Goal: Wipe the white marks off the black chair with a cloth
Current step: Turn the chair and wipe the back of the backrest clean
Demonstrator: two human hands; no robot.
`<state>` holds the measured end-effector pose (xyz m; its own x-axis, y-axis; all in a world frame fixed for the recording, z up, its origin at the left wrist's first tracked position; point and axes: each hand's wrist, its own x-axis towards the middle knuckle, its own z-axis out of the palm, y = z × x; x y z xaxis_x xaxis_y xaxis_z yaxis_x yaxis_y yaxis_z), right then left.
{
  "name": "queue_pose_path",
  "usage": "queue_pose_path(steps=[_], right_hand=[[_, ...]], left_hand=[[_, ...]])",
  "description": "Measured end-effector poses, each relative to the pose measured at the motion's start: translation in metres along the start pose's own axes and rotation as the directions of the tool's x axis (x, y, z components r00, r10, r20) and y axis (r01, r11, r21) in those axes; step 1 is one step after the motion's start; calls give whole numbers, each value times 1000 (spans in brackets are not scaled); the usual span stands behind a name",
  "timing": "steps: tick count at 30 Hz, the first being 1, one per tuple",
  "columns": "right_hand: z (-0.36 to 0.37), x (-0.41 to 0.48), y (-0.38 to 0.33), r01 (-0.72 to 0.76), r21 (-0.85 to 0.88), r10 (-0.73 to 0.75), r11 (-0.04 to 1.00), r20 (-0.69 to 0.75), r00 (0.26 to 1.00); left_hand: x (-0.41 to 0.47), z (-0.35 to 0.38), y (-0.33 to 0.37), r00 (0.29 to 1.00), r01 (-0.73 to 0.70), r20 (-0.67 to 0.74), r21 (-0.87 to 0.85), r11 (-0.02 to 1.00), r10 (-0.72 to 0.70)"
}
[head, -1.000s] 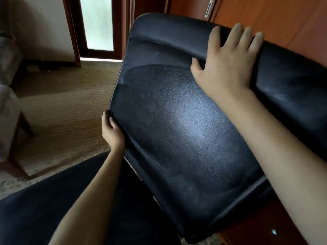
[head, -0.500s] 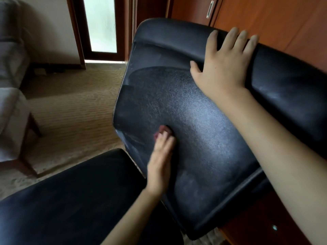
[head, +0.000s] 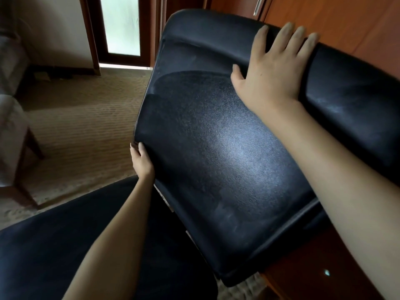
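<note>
Right hand (head: 275, 68) lies flat and open on the black chair (head: 216, 152) top; left hand (head: 141, 162) grips its left edge, nearer the faint white marks (head: 227, 213) low on the backrest; cloth unseen.

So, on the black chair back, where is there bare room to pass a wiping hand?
The broad textured panel of the chair back lies bare between the left hand at its left edge and the right hand flat near the top. The lower part, above the bottom rim, is also free. It is crowded only at the top roll under the right hand. No cloth is visible.
</note>
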<state>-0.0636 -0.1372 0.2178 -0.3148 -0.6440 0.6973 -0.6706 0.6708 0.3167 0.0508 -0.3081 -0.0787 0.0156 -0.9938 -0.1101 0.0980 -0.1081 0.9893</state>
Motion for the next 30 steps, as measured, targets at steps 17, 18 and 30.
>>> queue_pose_path(steps=[17, 18, 30], right_hand=[[4, 2, 0, -5, -45, 4, 999, -12, 1000], [5, 1, 0, -5, -52, 4, 999, -21, 1000], [7, 2, -2, -25, -76, 16, 997, -122, 992]], left_hand=[[4, 3, 5, 998, 44, -37, -172, 984, -51], [-6, 5, -1, 997, 65, -20, -176, 982, -69], [-302, -34, -24, 519, -727, 476, -192, 659, 710]])
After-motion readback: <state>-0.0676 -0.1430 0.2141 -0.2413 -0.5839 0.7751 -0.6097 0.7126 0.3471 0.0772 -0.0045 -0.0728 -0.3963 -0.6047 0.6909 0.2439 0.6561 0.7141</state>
